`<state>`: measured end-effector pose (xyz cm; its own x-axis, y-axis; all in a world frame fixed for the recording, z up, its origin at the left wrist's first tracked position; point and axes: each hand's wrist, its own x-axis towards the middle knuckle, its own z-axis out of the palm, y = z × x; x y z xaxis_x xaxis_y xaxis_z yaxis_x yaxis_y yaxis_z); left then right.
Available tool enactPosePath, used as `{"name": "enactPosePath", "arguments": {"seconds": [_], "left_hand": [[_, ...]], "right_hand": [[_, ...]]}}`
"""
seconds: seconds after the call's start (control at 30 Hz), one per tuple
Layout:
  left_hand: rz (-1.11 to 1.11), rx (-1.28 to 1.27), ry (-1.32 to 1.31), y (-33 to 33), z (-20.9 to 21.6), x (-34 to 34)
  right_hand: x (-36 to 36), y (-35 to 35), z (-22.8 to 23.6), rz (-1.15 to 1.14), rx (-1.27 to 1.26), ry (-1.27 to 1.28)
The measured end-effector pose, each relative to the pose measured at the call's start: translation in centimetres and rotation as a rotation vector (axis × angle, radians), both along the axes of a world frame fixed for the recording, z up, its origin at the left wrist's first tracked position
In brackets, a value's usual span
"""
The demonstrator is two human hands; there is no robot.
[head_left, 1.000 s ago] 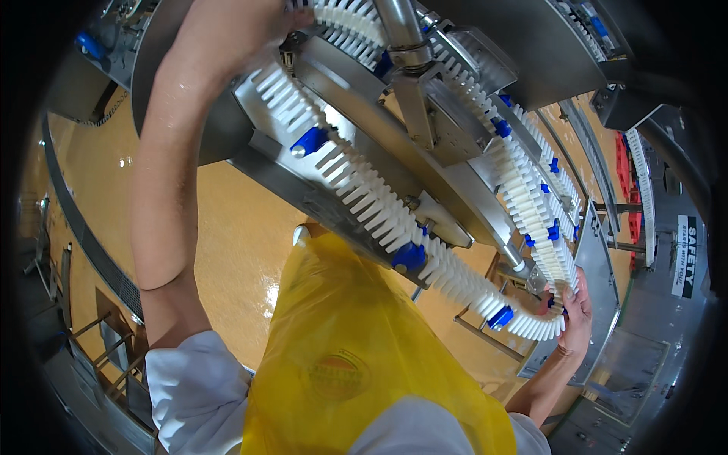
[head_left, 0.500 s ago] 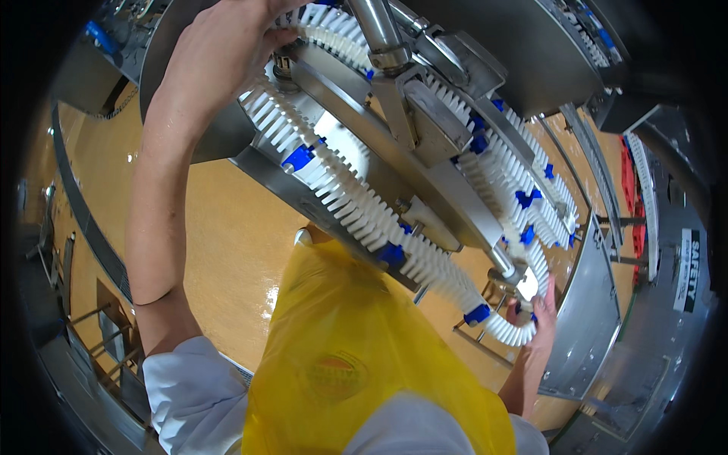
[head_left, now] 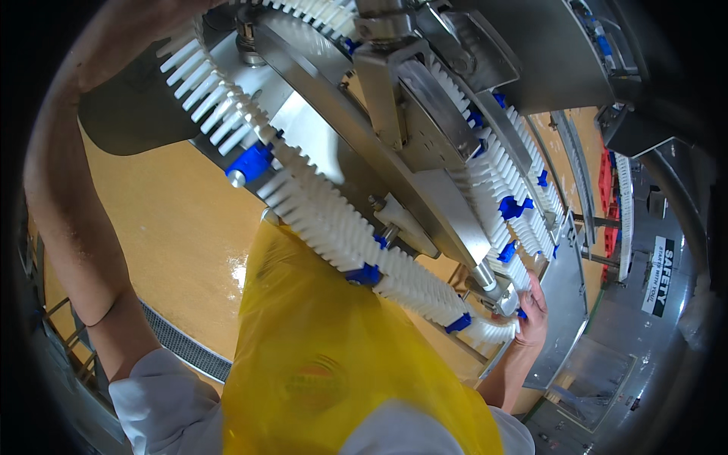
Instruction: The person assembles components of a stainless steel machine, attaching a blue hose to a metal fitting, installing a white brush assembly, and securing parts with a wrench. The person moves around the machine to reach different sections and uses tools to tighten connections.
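A white plastic conveyor chain (head_left: 318,220) with finger-like slats and blue blocks (head_left: 250,164) loops around a long steel machine frame (head_left: 379,144). My left hand (head_left: 140,26) reaches to the chain's far left end; its fingers are cut off by the upper edge. At the near right end, my right hand (head_left: 534,318) is closed on the chain's bend, beside the steel end shaft (head_left: 493,288). The thumb and fingers lie along the chain's edge there, partly hidden behind it. More chain with blue blocks (head_left: 515,207) runs along the right side of the frame.
My yellow apron (head_left: 326,356) is close under the chain. Steel guards (head_left: 129,114) flank the machine. At right are a steel panel (head_left: 557,326), a red rack (head_left: 607,189) and a grey cabinet with a sign (head_left: 658,276). A floor drain grate (head_left: 182,341) lies at left.
The view has shifted, and the chain's left part appears larger and further left. My left arm has swung outward to the left. The right hand stays at the chain's bend.
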<state>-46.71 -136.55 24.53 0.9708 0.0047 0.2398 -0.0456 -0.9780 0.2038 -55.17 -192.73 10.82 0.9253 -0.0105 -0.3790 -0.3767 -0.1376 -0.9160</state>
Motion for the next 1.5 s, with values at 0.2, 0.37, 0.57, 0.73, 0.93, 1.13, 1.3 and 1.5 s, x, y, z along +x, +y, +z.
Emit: {"name": "enactPosePath", "arguments": {"seconds": [0.2,0.37,0.57,0.73,0.93,1.13,1.3,1.5], "left_hand": [[-0.008,0.17,-0.066,1.0,1.0,0.9],[-0.108,0.069,0.007,3.6,1.5,2.4],[-0.125,-0.086,0.03,4.6,1.7,0.9],[-0.105,-0.164,0.152,4.1,2.7,0.1],[-0.176,-0.018,-0.055,5.0,1.7,-0.3],[-0.238,0.188,0.022,6.3,0.5,5.2],[-0.126,0.384,0.191,4.8,-2.9,8.7],[-0.109,0.394,0.231,4.5,-2.5,9.0]], "right_hand": [[0.3,2.6,1.4,-0.182,-0.122,0.042],[1.2,4.9,2.6,-0.15,-0.092,0.055],[0.8,2.0,1.5,-0.074,-0.102,-0.066],[0.5,-2.3,-0.4,-0.014,-0.021,-0.016],[1.5,1.3,0.8,0.126,0.06,0.018],[2.5,3.0,1.2,0.208,-0.041,-0.015],[1.8,3.0,0.1,0.297,0.051,-0.013],[1.0,3.7,-1.2,0.346,0.135,-0.147]]}}
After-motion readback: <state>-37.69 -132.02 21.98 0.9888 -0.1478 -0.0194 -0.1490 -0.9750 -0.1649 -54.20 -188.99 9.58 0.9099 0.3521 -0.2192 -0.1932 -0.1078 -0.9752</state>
